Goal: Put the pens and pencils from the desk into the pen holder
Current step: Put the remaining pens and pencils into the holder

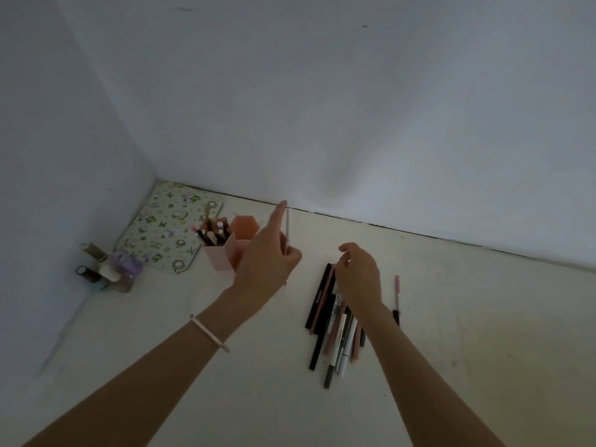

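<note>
Head view: two hands in. Left grip (264,262) pinches one slim white pen (288,227) upright, forefinger straight, at 3 o'clock of the holder (222,256). Two hexagonal cells show, pink and orange, with about six pens standing in the pink. Right grip (358,275) curls over the pile (335,330), a dozen-odd slim sticks on the surface (451,317); whether it holds one, I cannot tell. One pink-capped pen (397,291) lies at the pile's 3 o'clock.

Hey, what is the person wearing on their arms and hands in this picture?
No sleeves are in view. A thin, pale bracelet circles the left wrist. The left hand and right hand show no gloves, rings or watch.
</note>
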